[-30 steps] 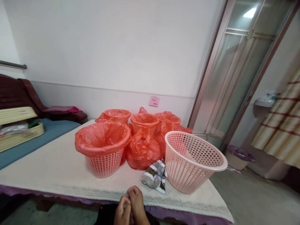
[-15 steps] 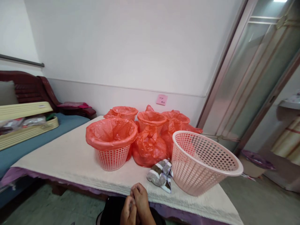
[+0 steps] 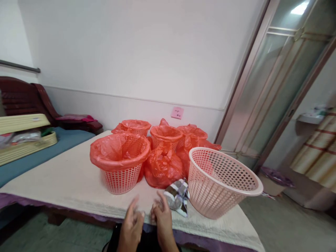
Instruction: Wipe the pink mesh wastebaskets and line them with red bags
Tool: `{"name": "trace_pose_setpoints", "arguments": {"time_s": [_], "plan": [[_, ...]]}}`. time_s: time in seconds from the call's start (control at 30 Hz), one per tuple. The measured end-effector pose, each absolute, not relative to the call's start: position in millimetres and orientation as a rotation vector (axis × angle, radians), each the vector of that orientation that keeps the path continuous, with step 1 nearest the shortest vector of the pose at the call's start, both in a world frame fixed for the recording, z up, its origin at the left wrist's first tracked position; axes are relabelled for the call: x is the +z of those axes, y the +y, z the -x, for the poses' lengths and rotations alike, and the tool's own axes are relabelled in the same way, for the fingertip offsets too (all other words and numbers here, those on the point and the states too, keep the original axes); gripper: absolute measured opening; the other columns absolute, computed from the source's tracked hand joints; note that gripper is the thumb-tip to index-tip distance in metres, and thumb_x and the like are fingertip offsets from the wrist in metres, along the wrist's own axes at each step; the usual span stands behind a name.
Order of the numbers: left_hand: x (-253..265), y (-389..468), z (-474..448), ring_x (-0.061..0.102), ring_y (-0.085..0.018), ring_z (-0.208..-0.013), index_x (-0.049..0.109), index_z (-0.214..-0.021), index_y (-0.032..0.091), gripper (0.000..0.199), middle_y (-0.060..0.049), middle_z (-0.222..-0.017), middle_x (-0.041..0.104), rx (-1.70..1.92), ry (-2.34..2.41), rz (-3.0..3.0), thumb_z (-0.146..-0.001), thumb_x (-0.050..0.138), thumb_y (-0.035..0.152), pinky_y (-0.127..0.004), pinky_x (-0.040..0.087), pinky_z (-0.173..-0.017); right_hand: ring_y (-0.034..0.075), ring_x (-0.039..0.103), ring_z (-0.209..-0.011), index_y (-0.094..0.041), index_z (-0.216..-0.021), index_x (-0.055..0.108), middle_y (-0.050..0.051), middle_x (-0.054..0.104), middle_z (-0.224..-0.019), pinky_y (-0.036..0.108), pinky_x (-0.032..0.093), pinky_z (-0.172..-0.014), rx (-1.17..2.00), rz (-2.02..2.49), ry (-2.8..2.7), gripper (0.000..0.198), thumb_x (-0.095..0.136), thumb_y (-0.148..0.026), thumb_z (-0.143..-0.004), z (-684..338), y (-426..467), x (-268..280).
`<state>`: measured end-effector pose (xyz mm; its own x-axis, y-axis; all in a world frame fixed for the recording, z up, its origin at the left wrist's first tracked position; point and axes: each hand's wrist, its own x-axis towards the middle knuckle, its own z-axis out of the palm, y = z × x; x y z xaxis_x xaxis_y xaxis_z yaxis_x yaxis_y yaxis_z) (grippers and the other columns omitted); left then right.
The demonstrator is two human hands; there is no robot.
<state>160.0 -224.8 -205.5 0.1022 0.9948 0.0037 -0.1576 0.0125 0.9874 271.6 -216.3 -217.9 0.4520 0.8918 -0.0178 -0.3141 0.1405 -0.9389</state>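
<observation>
Both hands are raised over the front edge of the table. My left hand [image 3: 132, 224] holds nothing; its fingers are apart and slightly blurred. My right hand [image 3: 162, 217] is also empty, its index finger stretched out and the others loosely curled. Just right of it lies a folded striped cloth [image 3: 176, 196] in grey, brown and white. An empty pink plastic basket [image 3: 215, 196] stands beside the cloth. Behind my hands sit a knotted red plastic bag [image 3: 164, 168] and a basket lined with a red bag [image 3: 122, 178]. Neither hand touches any of these.
More red-lined baskets [image 3: 166, 134] stand along the wall, under a pink note [image 3: 177, 112]. A white cloth covers the table [image 3: 65, 175]. At left, an open cream case [image 3: 28, 147] rests on a blue surface. A lined bin [image 3: 274, 182] stands on the floor at right.
My hands were clasped together low at the table edge; now they are apart and raised slightly, fingers extended. The view has shifted a little to the right.
</observation>
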Motion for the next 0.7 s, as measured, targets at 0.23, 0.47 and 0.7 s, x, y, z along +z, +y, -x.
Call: {"name": "trace_pose_setpoints", "arguments": {"time_s": [0.23, 0.47, 0.7], "plan": [[-32.9, -241.3, -123.5, 0.028, -0.005, -0.043, 0.015, -0.153, 0.034, 0.087, 0.013, -0.054, 0.032, 1.582, 0.748, -1.345, -0.083, 0.066, 0.03, -0.014, 0.025, -0.042, 0.008, 0.047, -0.052, -0.03, -0.147, 0.028, -0.008, 0.053, -0.066, 0.021, 0.043, -0.052, 0.477, 0.715, -1.047, 0.071, 0.063, -0.021, -0.086, -292.8, -277.1, -31.8], [-5.8, -257.3, -118.9, 0.027, -0.005, -0.045, 0.014, -0.153, 0.035, 0.088, 0.013, -0.055, 0.03, 1.619, 0.752, -1.451, -0.083, 0.065, 0.025, -0.013, 0.025, -0.046, 0.009, 0.048, -0.054, -0.036, -0.148, 0.027, -0.007, 0.054, -0.068, 0.02, 0.043, -0.05, 0.253, 0.755, -1.195, 0.073, 0.06, -0.013, -0.087, -298.7, -295.0, 1.8], [-10.9, -256.4, -113.9, 0.03, -0.005, -0.043, 0.012, -0.153, 0.035, 0.095, 0.013, -0.053, 0.031, 1.62, 0.742, -1.497, -0.078, 0.068, 0.022, -0.014, 0.027, -0.045, 0.009, 0.046, -0.054, -0.034, -0.149, 0.026, -0.007, 0.052, -0.067, 0.021, 0.043, -0.05, 0.288, 0.802, -1.173, 0.073, 0.061, -0.016, -0.087, -295.2, -296.5, -7.4]]}}
